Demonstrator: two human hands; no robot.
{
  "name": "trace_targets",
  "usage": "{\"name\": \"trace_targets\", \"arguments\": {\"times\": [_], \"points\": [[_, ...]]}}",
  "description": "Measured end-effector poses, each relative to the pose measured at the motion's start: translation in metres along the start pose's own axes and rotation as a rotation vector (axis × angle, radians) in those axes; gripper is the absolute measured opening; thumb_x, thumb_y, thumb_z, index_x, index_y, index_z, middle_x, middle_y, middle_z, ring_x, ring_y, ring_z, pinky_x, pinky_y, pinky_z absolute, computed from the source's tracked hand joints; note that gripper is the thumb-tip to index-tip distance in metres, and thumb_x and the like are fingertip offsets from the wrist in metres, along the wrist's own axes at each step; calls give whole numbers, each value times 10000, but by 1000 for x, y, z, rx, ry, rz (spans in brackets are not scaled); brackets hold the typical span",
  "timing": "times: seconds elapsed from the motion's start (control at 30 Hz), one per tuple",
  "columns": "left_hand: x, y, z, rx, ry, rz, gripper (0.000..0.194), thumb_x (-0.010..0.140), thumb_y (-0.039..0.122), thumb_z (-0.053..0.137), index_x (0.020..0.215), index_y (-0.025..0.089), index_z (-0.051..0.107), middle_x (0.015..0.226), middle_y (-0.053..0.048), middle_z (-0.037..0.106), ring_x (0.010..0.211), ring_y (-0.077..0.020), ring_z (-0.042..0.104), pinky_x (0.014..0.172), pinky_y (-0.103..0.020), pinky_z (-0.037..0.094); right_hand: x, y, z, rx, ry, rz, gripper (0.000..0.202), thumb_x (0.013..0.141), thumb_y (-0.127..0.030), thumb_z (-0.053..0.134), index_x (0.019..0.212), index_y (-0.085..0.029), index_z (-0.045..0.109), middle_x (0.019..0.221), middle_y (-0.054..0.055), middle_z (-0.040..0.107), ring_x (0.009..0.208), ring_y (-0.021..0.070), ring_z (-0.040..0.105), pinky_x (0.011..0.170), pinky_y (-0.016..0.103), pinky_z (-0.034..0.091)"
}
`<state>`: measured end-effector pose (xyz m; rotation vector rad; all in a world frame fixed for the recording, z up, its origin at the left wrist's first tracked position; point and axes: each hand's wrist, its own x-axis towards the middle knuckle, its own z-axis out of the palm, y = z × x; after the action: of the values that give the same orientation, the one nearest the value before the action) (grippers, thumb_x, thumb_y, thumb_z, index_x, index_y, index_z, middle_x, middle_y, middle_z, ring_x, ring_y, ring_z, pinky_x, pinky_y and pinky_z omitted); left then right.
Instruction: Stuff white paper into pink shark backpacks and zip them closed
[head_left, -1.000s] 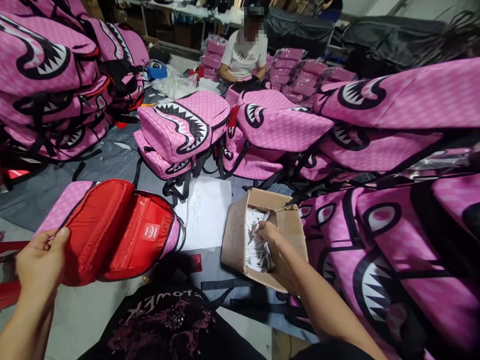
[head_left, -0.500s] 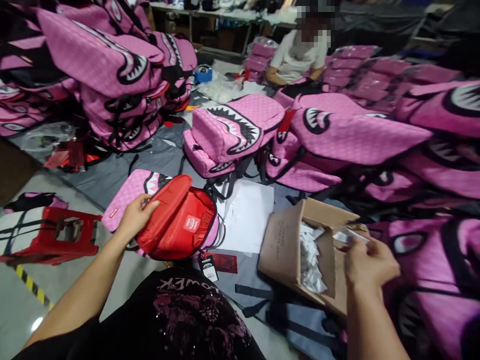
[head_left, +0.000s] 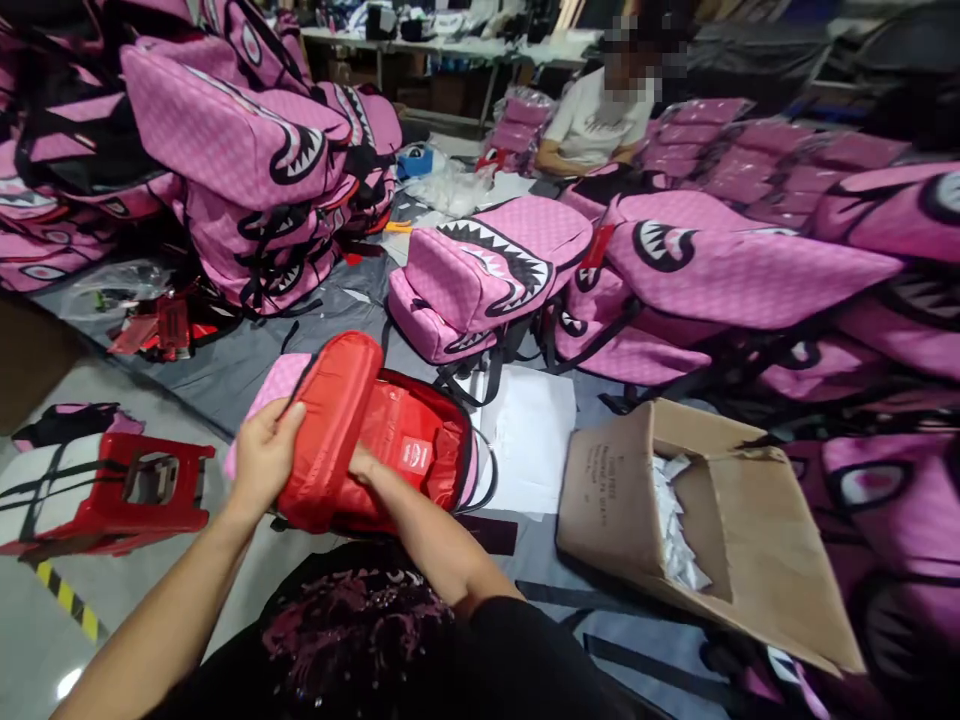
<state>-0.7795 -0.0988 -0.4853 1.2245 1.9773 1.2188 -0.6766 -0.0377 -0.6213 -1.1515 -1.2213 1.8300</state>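
A pink backpack with a red lining (head_left: 442,430) lies unzipped in front of me, a white label sewn inside. My left hand (head_left: 262,450) pinches the edge of its red-lined front flap and holds it raised. Deep inside the bag is my right hand (head_left: 363,466); its fingers are hidden behind the flap, so what they hold does not show. To the right stands an open cardboard box (head_left: 607,500) with many small white packets (head_left: 676,520) in it.
Pink shark-mouth backpacks are piled at left (head_left: 225,130) and right (head_left: 735,270). White paper (head_left: 529,440) lies beside the open bag. A red-and-white stool (head_left: 112,490) stands at left. A person in a white shirt (head_left: 600,120) sits at the back, near wrapped pink bundles (head_left: 697,130).
My right hand has moved left from above the cardboard box, where it held a small white packet, into the open backpack. My left hand still holds the flap.
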Motion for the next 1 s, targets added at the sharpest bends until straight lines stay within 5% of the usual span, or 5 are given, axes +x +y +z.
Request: {"name": "trace_targets", "arguments": {"times": [0.1,0.23,0.43,0.7,1.0], "points": [[7,-15,-15,28,23,-45,489,807,581,593,990,144,713,808,-32,701,738,-181,610,679,-249,476,-8,-4,-37,-5,9,26,231,835,-419,656,892,-195,648,653,-44,651,534,120,590,471,228,498],[11,-31,-2,-44,-54,-95,520,810,605,594,1029,147,706,840,-35,719,724,-184,625,666,-255,493,-55,-13,-166,-320,473,-197,352,958,-432,419,1104,-191,629,935,67,713,786,171,682,754,310,566],[17,-35,15,38,-40,-80,476,775,561,634,1035,174,728,888,-37,742,728,-177,634,679,-257,498,-146,16,-326,-1108,793,254,447,915,-149,386,1332,-118,544,1412,192,545,1301,287,511,1086,369,392],[12,-16,22,144,58,-194,460,721,494,660,1036,166,733,788,-22,729,646,-177,597,552,-262,462,-93,21,-405,-1042,860,542,556,987,-293,442,1485,-52,400,1363,237,574,1260,261,574,1015,288,431],[1,6,38,296,181,-176,431,658,530,658,895,183,752,786,-19,727,713,-195,619,672,-289,523,-7,21,-461,-982,885,672,405,849,-393,633,1134,-116,708,1048,230,710,979,323,682,758,366,529]]}}
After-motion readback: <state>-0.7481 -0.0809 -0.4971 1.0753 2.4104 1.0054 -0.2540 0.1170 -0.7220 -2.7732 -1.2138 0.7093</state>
